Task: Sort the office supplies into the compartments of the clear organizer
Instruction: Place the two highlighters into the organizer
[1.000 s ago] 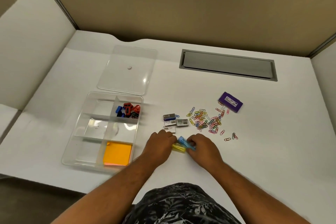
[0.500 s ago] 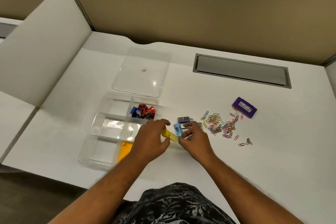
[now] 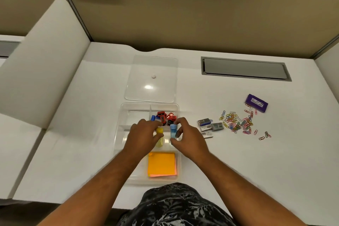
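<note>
Yellow tube (image 3: pixel 159 136) pinched in left hand (image 3: pixel 145 135), blue tube (image 3: pixel 173 131) in right hand (image 3: pixel 189 136) — organizer (image 3: pixel 121 115) middle partly hidden.

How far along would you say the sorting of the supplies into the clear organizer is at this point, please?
Roughly halfway. Done: the sharpeners fill a far compartment of the organizer, and the orange sticky notes a near one. In hand: the left hand holds a yellow tube and the right hand a blue tube over the middle compartment. Left on the desk: staple boxes, paper clips, purple box.

2 bare forearms, no sleeves, hands (image 3: pixel 145 134) uncovered, dark leaf-patterned garment (image 3: pixel 176 207) below
</note>
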### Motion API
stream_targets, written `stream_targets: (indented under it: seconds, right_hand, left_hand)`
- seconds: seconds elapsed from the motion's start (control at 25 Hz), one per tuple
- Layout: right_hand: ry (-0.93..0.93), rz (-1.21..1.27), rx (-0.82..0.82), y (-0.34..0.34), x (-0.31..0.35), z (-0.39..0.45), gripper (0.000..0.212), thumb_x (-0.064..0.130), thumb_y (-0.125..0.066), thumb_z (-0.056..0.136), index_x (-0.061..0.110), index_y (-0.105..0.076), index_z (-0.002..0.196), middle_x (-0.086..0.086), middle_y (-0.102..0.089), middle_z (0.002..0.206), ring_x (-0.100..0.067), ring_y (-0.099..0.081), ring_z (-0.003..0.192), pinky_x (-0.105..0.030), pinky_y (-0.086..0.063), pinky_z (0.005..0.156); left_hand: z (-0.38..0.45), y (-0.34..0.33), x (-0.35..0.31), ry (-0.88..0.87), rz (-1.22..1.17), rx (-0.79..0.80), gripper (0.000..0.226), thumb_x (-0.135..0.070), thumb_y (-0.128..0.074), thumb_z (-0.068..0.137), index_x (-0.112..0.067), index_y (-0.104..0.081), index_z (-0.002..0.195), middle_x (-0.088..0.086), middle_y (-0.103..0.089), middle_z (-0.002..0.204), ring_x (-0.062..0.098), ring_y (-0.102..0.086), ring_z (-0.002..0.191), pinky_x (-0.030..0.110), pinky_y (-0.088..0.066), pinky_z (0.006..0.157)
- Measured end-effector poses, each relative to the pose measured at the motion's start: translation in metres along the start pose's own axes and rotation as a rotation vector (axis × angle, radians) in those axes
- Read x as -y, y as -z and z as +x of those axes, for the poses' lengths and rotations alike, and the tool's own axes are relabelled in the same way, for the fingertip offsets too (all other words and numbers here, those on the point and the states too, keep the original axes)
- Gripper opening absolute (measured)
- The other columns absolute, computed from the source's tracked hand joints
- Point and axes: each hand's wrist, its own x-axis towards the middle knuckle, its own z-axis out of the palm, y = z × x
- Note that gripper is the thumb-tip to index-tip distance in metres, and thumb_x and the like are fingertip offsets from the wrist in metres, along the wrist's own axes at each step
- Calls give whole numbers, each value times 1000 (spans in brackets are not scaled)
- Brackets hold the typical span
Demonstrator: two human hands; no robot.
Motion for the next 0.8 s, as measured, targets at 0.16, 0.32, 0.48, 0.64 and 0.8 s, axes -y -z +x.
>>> stream_targets:
  seconds: [0.16, 0.32, 0.48, 0.64, 0.8]
  right_hand:
    - [32, -159, -18, -17, 10, -3, 60, 45, -79, 84, 43, -48, 134, 15, -69, 108, -10, -67, 93, -15, -39, 63]
    - [23, -182, -27, -28, 10, -3, 64, 45, -80, 84, 39, -51, 140, 11, -69, 122, -14, -67, 106, -21, -48, 78]
    - [13, -137, -45, -28, 9, -4, 68, 55, -79, 81, 37, -53, 141, 13, -66, 124, -7, -63, 99, -18, -44, 76]
    - [23, -130, -119, -17, -3, -6, 59, 58, -76, 81, 40, -55, 133, 26, -50, 96, -1, -52, 79, -13, -36, 61]
    - [-23, -93, -151, 2, -32, -8, 47, 54, -76, 83, 41, -57, 125, 18, -53, 89, -5, -58, 82, -27, -54, 69]
  left_hand:
    - [0, -1, 5, -34, 61, 23, 31, -53, -62, 93, -34, -63, 117, -7, -70, 106, 16, -59, 101, 36, -44, 88]
    - [1, -2, 8, -85, 120, 17, 28, -56, -60, 93, -33, -64, 110, -10, -69, 103, 15, -58, 100, 36, -41, 86]
    - [2, -5, 13, -95, 139, 3, 30, -56, -60, 92, -33, -66, 111, -10, -68, 110, 15, -57, 105, 37, -41, 89]
    - [3, -11, 9, -104, 146, -45, 33, -53, -64, 89, -31, -67, 113, -8, -65, 115, 17, -56, 108, 37, -43, 85]
    - [13, -19, -15, -139, 126, -52, 38, -55, -67, 86, -30, -66, 115, -9, -65, 118, 17, -57, 113, 38, -46, 88]
